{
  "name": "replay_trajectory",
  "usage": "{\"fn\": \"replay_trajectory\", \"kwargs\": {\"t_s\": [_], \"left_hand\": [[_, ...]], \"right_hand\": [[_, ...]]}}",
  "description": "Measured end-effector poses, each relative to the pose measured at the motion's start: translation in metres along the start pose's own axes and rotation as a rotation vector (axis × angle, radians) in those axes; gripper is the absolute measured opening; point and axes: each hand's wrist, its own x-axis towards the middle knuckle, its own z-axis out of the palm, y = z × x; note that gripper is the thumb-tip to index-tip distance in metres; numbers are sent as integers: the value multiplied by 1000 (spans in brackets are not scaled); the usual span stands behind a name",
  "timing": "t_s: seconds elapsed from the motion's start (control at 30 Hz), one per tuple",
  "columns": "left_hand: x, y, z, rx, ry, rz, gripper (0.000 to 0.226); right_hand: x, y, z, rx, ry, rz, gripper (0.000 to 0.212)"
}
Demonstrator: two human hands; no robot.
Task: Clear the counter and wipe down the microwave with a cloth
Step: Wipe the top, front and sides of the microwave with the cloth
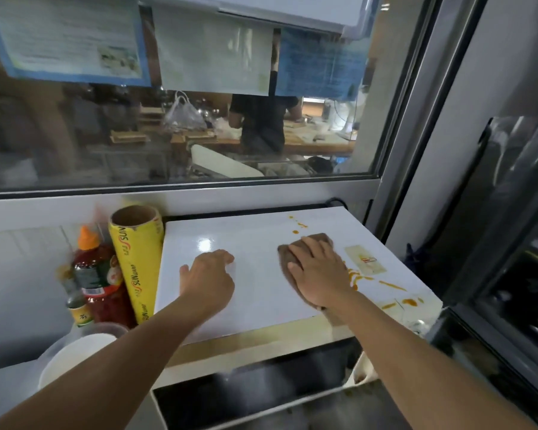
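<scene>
The white microwave (pixel 255 231) stands below me, its flat top facing up and its dark door at the bottom of the view. A brown cloth (pixel 319 238) lies on the right half of the top. My right hand (pixel 319 271) presses flat on the cloth with straight fingers. My left hand (pixel 210 276) rests on the bare left half of the top, fingers loosely bent, holding nothing. Orange sauce smears (pixel 392 286) streak the top to the right of the cloth, with more orange drops (pixel 298 225) behind it. A pale sticker (pixel 365 259) sits near the right edge.
A yellow cling-film roll (pixel 137 259) leans against the microwave's left side. Beside it stand a red chilli sauce bottle (pixel 95 274) and a smaller bottle (pixel 76 301). A white bowl (pixel 75 352) sits lower left. A glass window (pixel 180 135) is behind, a dark appliance (pixel 516 243) at right.
</scene>
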Motion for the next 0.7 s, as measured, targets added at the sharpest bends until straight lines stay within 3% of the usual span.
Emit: {"fn": "replay_trajectory", "kwargs": {"t_s": [0.4,0.5,0.7], "left_hand": [[79,12,14,43,-12,-159,54],[93,16,17,62,-24,-165,54],[101,16,20,73,-44,-119,51]], "right_hand": [[104,-49,25,57,99,-335,41],[127,-25,21,50,84,-260,45],[149,48,3,3,99,120,46]]}}
